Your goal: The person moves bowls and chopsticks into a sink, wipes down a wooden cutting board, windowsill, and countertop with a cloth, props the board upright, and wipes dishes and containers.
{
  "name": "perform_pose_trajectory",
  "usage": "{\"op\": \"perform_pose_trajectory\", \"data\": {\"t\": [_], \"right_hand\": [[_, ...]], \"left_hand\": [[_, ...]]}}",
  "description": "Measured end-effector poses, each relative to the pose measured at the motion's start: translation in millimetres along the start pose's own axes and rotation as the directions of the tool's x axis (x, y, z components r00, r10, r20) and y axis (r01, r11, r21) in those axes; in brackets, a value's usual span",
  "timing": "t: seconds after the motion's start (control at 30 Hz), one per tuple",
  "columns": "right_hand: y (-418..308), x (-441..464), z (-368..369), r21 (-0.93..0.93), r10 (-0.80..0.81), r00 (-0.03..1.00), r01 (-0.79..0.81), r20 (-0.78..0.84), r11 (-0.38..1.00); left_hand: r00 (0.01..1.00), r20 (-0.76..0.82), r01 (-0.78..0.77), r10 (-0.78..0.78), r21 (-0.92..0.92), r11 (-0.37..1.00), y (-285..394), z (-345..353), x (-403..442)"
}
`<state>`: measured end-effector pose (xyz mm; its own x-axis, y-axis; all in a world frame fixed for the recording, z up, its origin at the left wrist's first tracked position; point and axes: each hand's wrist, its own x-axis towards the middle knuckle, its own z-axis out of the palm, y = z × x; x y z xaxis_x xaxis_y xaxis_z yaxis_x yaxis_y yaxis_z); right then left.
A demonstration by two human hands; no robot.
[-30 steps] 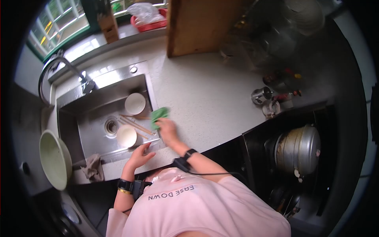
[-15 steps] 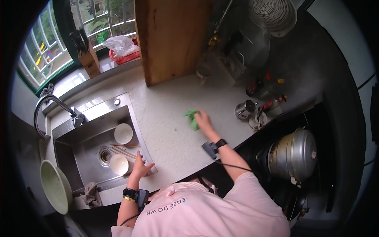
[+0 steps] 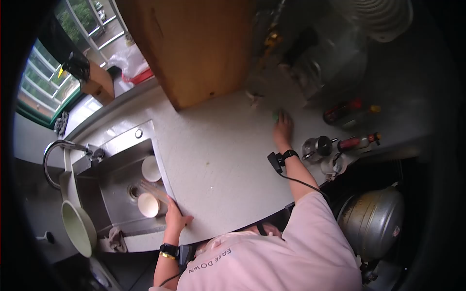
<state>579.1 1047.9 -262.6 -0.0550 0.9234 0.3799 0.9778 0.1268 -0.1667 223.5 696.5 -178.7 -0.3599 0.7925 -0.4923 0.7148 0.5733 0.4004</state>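
My right hand (image 3: 283, 130) is far out on the pale countertop (image 3: 218, 160), closed over a green cloth (image 3: 276, 115) of which only a small part shows. My left hand (image 3: 176, 216) rests at the right edge of the sink (image 3: 111, 194), thumb apart from the fingers, with nothing seen in it. Beside its fingertips, chopsticks (image 3: 154, 189) lie in the sink. One white bowl (image 3: 148, 205) sits near them and another bowl (image 3: 151, 169) lies farther back.
A metal pot (image 3: 318, 148), a white cup (image 3: 334, 166) and bottles (image 3: 356, 142) stand right of my right hand. A large steamer pot (image 3: 371, 223) is at the lower right. A wooden board (image 3: 194, 53) stands behind; a green basin (image 3: 79, 229) is left of the sink.
My right hand has moved the green cloth from the sink's edge across the counter, away and to the right. My left hand has come to the sink's right edge. The view has turned.
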Motion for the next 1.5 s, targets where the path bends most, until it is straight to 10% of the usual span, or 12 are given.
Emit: {"op": "perform_pose_trajectory", "data": {"t": [0.07, 0.13, 0.2, 0.4, 0.67, 0.87, 0.97, 1.17, 1.5], "right_hand": [[-48.4, -17.2, -12.7, -0.008, -0.074, 0.992, 0.075, 0.098, 0.997], [-118.9, -41.4, -40.4, 0.554, -0.008, 0.910, -0.245, 0.414, 0.796], [-181.8, -95.4, -20.3, 0.331, -0.242, 0.957, 0.179, 0.160, 0.926], [-330.7, -180.7, -56.5, 0.735, -0.407, 0.906, 0.195, 0.119, 0.649], [-394.7, -173.1, -89.1, 0.891, -0.518, 0.774, -0.452, 0.363, -0.051], [-254.2, -112.1, -98.6, 0.930, -0.189, 0.939, -0.225, 0.287, 0.291], [-152.9, -92.9, -118.1, 0.816, -0.068, 0.976, -0.136, 0.209, 0.562], [-25.6, -121.6, -79.5, 0.359, 0.019, 0.987, -0.076, 0.160, 0.930], [-29.6, -123.1, -109.8, 0.286, -0.070, 0.955, -0.016, 0.288, 0.958]], "left_hand": [[1.000, -0.004, 0.016, -0.016, 0.037, 0.999, 0.0, 0.7, -0.4], [0.999, 0.018, 0.048, -0.049, 0.048, 0.998, 4.0, -1.1, 1.5], [0.999, 0.015, 0.036, -0.036, 0.042, 0.998, 2.7, -0.3, 1.0], [0.994, 0.046, 0.095, -0.102, 0.131, 0.987, 1.6, 1.5, 4.5], [0.992, 0.116, 0.049, -0.053, 0.035, 0.998, -12.1, -6.9, 4.9], [0.997, 0.079, 0.000, -0.015, 0.188, 0.982, -2.0, -20.1, 6.1], [0.875, -0.325, -0.272, 0.358, 0.281, 0.920, -7.5, -22.6, 26.1], [0.850, -0.232, -0.525, 0.473, -0.286, 0.802, 116.7, -41.7, 76.0], [0.945, -0.148, -0.315, 0.293, -0.658, 0.684, 317.7, 31.1, 208.3]]}}
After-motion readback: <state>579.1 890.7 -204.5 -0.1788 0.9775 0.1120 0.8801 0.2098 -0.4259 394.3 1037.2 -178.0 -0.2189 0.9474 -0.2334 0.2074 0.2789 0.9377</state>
